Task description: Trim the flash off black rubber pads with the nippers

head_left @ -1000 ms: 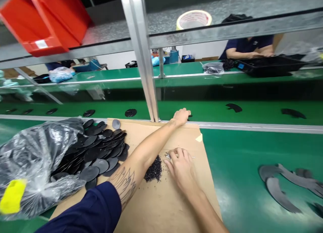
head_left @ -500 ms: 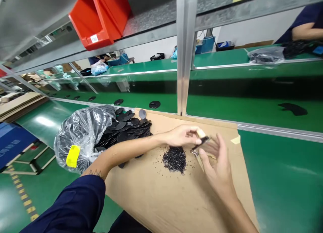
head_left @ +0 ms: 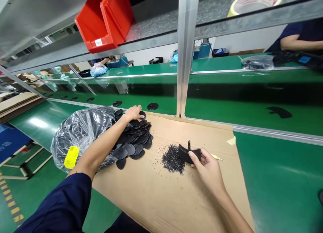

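Note:
My left hand (head_left: 134, 113) reaches over the far end of a pile of flat black oval discs (head_left: 132, 133). Its fingers are bent against the edge of one black disc (head_left: 142, 115) and seem to grip it. In my right hand (head_left: 208, 165), a curved black plastic piece (head_left: 188, 154) is pinched between thumb and fingers. A small dark prong stands up behind the piece. Just left of it lies a heap of small black granules (head_left: 173, 159). Partly behind my right hand is a thin tool with a yellow handle (head_left: 215, 157) and a metal tip.
A clear plastic bag (head_left: 80, 132) of black pieces sits left of the pile. Brown cardboard (head_left: 151, 199) covers the green table. A metal post (head_left: 183, 91) rises behind it, under a shelf with a red bin (head_left: 106, 28) and a tape roll (head_left: 254, 2). People work beyond.
My left hand has left the middle of the cardboard and moved to the disc pile. The curved black piece is now in my right hand alone, beside the granules.

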The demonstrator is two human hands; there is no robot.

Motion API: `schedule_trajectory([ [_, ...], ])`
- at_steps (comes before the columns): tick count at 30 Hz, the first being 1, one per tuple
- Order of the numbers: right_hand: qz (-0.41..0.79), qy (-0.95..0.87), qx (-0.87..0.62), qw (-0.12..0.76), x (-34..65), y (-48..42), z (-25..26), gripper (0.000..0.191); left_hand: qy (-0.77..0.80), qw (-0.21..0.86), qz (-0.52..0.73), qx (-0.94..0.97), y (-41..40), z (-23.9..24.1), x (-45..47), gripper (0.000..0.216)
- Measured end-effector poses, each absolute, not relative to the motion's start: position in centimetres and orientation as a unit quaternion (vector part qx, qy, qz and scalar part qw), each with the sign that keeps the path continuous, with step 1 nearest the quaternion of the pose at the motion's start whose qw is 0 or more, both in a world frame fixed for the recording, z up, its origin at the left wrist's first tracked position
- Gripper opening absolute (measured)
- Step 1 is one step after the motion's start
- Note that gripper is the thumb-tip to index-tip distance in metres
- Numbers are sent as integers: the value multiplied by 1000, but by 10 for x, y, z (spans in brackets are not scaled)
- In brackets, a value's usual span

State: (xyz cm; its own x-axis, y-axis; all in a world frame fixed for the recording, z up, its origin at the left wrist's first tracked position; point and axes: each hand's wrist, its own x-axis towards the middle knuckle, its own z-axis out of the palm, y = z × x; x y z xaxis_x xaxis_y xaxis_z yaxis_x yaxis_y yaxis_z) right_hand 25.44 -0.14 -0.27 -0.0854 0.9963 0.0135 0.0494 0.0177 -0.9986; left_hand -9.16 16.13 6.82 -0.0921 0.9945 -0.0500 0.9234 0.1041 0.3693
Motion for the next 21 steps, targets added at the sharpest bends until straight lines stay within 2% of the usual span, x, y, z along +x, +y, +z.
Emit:
schedule_trajectory([
  [4,507,-535,-484,472,254,-3,-3,61,742,142,138,641,166,53,-96,30],
  [8,512,-530,-483,472,253,-4,-1,61,711,137,228,651,164,58,-83,14],
  [11,510,-527,-487,475,252,-5,-1,59,665,151,300,667,148,71,-69,14],
  [14,510,-524,-489,475,250,-8,-2,59,593,233,378,672,110,74,-46,28],
  [18,530,-540,-470,455,244,-14,0,60,446,425,502,607,44,53,-2,41],
  [21,572,-533,-440,442,239,-17,1,58,429,432,499,617,10,31,24,38],
])
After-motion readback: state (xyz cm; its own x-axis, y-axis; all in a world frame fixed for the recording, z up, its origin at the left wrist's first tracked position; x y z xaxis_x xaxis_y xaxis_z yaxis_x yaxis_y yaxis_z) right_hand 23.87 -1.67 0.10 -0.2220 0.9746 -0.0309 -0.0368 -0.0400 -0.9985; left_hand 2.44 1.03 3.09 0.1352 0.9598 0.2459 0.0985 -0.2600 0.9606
